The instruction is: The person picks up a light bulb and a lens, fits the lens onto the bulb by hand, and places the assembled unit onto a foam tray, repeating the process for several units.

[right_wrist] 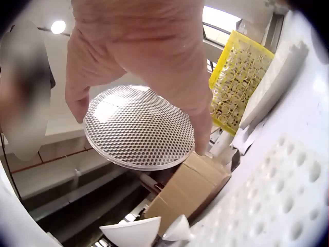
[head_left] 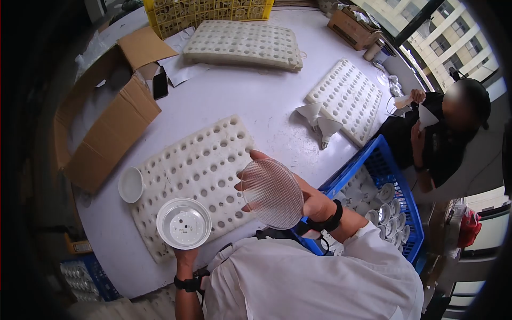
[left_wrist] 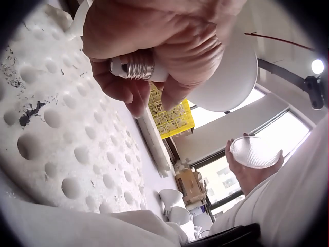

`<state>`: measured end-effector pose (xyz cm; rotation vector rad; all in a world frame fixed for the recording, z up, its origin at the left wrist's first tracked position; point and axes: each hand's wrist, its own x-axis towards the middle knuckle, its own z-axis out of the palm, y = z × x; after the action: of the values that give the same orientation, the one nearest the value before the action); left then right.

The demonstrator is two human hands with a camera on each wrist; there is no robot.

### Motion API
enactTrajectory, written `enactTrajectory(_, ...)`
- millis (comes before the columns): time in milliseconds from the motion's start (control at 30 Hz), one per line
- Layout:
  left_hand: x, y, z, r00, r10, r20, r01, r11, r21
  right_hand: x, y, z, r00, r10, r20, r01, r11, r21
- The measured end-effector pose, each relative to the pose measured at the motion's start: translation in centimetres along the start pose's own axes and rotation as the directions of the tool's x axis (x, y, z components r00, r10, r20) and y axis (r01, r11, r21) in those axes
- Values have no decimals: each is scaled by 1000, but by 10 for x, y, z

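Note:
My left hand holds a white LED lamp upright from below; its open top shows a round board inside. In the left wrist view, the fingers curl around the lamp's neck beside the metal screw base. My right hand grips a clear round lens cover by its rim, thumb and fingers on opposite edges. A fine honeycomb texture covers the lens in the right wrist view. The cover is apart from the lamp, to its right. Below both hands lies a white foam tray with rows of holes.
Another white lamp lies at the tray's left edge. Cardboard box and phone stand left. Foam trays, a yellow crate and two lamps lie farther back. A blue crate of lamps is right; another person sits beyond.

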<state>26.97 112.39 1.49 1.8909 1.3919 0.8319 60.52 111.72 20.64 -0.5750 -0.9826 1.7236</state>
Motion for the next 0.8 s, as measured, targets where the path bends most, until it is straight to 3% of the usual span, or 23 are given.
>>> enactTrajectory(33, 0, 2, -1, 1000, 9, -4, -9, 1000, -9, 2, 1, 11, 995, 10, 102, -51, 915, 401)
enactTrajectory(67, 0, 4, -3, 1000, 20, -15, -20, 1000, -21, 6, 3, 17, 994, 16, 109, -59, 913, 403)
enactTrajectory(133, 1, 9, -6, 998, 47, -37, -49, 998, -47, 13, 6, 27, 983, 35, 181, -150, 721, 676)
enactTrajectory(200, 3, 17, -11, 995, 79, -56, -84, 994, -75, 11, 6, 40, 982, 51, 180, -160, 725, 670)
enactTrajectory(267, 4, 27, -18, 992, 99, -78, -106, 990, -91, 5, 6, 50, 973, 97, 209, -185, 870, 458)
enactTrajectory(300, 5, 33, -22, 991, 102, -92, -110, 990, -90, 9, 11, 39, 951, -36, 307, 29, 999, 25)
enactTrajectory(333, 5, 40, -26, 989, 104, -109, -113, 990, -83, 14, 14, 30, 945, -32, 326, 19, 999, 43)
enactTrajectory(367, 6, 48, -31, 986, 106, -129, -116, 990, -74, 21, 18, 22, 950, -32, 312, 154, 915, -374)
enactTrajectory(400, 7, 56, -36, 982, 111, -151, -122, 990, -66, 27, 22, 17, 952, -48, 303, 261, 645, -718)
enactTrajectory(467, 20, 101, -51, 997, -77, -31, 66, 965, -253, 33, 33, 19, 958, -17, 287, 234, 624, -745)
enactTrajectory(533, 21, 100, -45, 996, -53, -77, 41, 989, -143, 39, 41, 26, 962, 54, 268, 200, 530, -824)
enactTrajectory(567, 21, 101, -46, 994, -107, -10, 106, 991, -77, 42, 44, 29, 958, 59, 281, 206, 538, -818)
enactTrajectory(667, 22, 94, -39, 997, -79, 16, 79, 997, 0, 54, 53, 36, 937, 96, 337, 273, 402, -874)
enactTrajectory(800, 21, 98, -34, 991, -135, 3, 134, 989, 60, 62, 61, 41, 924, 154, 350, 267, 394, -879)
